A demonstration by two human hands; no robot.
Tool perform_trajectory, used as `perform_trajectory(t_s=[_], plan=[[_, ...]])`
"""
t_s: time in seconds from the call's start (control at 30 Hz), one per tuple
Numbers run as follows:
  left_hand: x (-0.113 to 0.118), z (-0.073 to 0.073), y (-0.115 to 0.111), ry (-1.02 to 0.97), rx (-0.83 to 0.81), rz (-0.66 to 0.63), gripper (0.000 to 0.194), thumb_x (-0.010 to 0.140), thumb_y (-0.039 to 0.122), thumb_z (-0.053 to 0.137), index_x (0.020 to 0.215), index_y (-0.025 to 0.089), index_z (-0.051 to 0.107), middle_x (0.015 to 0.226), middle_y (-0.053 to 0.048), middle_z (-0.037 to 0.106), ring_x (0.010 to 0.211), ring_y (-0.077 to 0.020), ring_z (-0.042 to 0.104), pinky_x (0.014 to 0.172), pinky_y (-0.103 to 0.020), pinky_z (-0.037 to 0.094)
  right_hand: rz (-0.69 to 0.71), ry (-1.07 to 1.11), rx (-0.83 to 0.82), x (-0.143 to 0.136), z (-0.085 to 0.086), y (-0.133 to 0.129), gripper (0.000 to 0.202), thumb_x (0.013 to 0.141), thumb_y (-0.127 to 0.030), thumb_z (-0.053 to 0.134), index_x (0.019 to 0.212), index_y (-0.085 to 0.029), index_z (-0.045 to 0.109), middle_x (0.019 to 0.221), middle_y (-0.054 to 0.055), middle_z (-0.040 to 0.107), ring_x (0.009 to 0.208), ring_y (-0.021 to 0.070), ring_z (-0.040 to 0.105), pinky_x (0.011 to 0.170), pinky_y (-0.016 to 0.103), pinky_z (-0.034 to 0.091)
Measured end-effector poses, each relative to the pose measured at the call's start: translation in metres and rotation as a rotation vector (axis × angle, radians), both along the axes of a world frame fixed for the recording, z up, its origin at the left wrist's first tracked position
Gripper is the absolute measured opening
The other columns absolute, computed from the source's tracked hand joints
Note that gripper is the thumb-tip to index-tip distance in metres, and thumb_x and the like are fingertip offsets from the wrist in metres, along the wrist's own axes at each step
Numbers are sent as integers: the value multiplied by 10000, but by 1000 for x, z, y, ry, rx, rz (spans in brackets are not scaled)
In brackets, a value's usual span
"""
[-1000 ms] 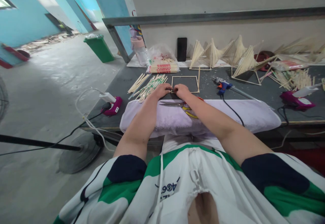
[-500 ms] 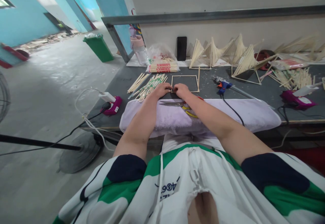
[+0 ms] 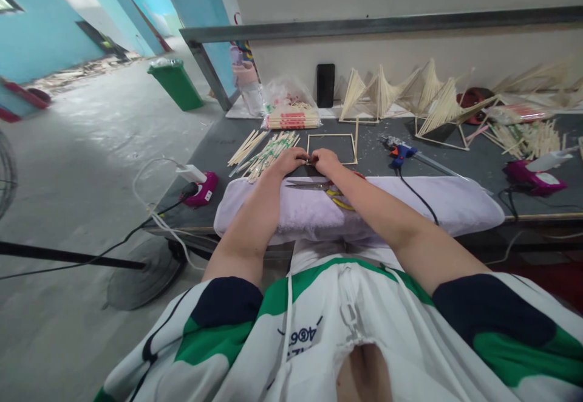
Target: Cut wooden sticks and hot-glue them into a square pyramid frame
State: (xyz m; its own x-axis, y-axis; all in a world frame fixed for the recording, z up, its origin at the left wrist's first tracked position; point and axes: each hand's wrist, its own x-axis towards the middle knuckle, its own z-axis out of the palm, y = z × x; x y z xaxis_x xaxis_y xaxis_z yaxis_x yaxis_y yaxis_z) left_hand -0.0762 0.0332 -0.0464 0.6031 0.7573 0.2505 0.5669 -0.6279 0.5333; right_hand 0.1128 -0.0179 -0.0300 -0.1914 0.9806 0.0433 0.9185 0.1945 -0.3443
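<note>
A square frame of thin wooden sticks [image 3: 331, 135] lies on the dark table, one stick rising at its right side. My left hand [image 3: 294, 160] and my right hand [image 3: 325, 162] meet at the frame's near left corner, fingers pinched on it. Scissors with yellow handles [image 3: 310, 186] rest on the lilac towel [image 3: 255, 207], partly under my right forearm. Loose sticks with green-printed wrappers [image 3: 273, 154] lie beside my left hand. To the right of the frame is a blue glue gun [image 3: 401, 154] with its cable over the towel.
Behind stand a black phone [image 3: 325, 85], a bottle [image 3: 248, 89], bagged sticks [image 3: 292, 116] and fan-shaped stick structures [image 3: 385, 95]. Purple power sockets [image 3: 204, 189] sit at both ends. More sticks [image 3: 528, 139] lie at the right. A green bin [image 3: 177, 85] stands on the floor.
</note>
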Motion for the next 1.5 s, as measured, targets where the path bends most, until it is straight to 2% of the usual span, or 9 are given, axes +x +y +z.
perform_trajectory(t_s=[0.67,1.07,1.5], plan=[[0,1,0,-16,-13,-7,224,797,150,694,949,191,853,1014,-64,796,992,-227,711,1038,-381,564,-10,12,4,0,2,-2,298,973,-186,624,1153,-274,845,1280,37,800,1174,209,693,915,291,495],[-1,-1,0,8,16,7,264,796,193,673,991,187,851,1057,-71,802,1063,-250,721,1075,-401,555,-5,10,6,-1,2,-1,302,965,-180,634,1159,-271,847,1275,28,805,1172,201,703,925,281,502],[0,-3,3,-7,12,-9,252,788,158,677,972,174,850,1044,-80,802,1028,-238,721,1056,-389,561,-12,16,-1,-2,4,-3,294,961,-176,639,1146,-267,850,1259,35,807,1173,210,701,933,291,499]])
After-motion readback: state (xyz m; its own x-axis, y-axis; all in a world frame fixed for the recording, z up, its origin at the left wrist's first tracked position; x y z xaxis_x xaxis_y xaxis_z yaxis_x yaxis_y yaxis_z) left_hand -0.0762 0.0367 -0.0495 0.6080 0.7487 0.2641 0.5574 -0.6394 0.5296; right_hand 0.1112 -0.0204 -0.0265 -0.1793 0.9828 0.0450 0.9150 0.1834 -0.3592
